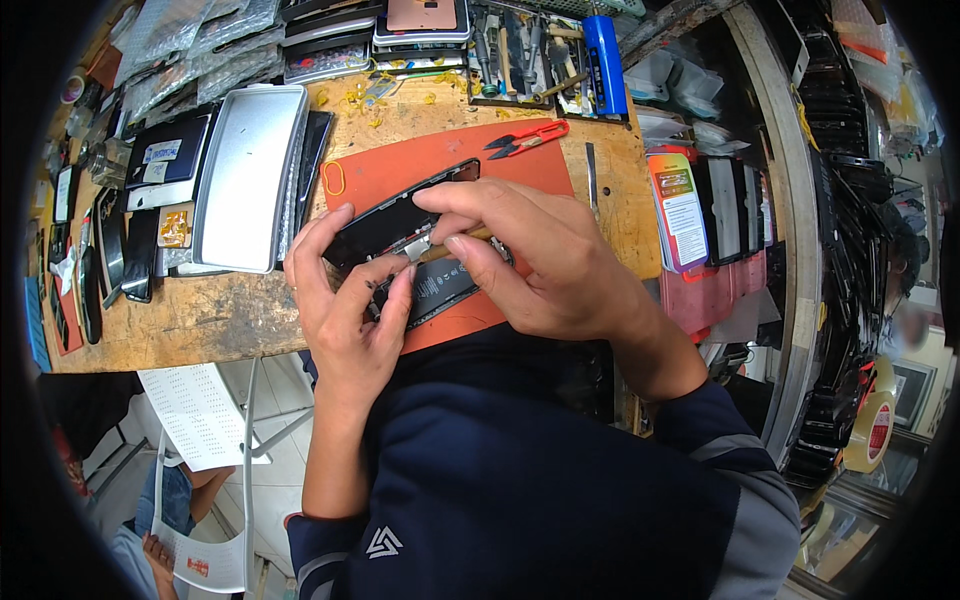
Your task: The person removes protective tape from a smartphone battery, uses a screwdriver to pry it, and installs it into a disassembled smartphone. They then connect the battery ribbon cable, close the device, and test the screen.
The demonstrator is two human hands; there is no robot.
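An opened smartphone lies over an orange-red mat (400,143). Its black screen half (380,228) is raised at the far side, and its body (440,290) with the dark battery is nearer me. My left hand (345,310) grips the phone from the left, thumb and index finger close to the seam between the halves. My right hand (545,255) is closed on a slim tool with a tan handle (462,247) and a pale flat end. That end sits over the inside of the phone, beside my left fingertips; its exact contact is hidden.
Red-handled thread snips (525,138) and a yellow rubber band (334,179) lie on the mat. A thin metal tool (591,175) is to the right. A white tray (250,180) and phone parts stand left, a tool box (520,60) behind. Another person's hand (157,555) shows lower left.
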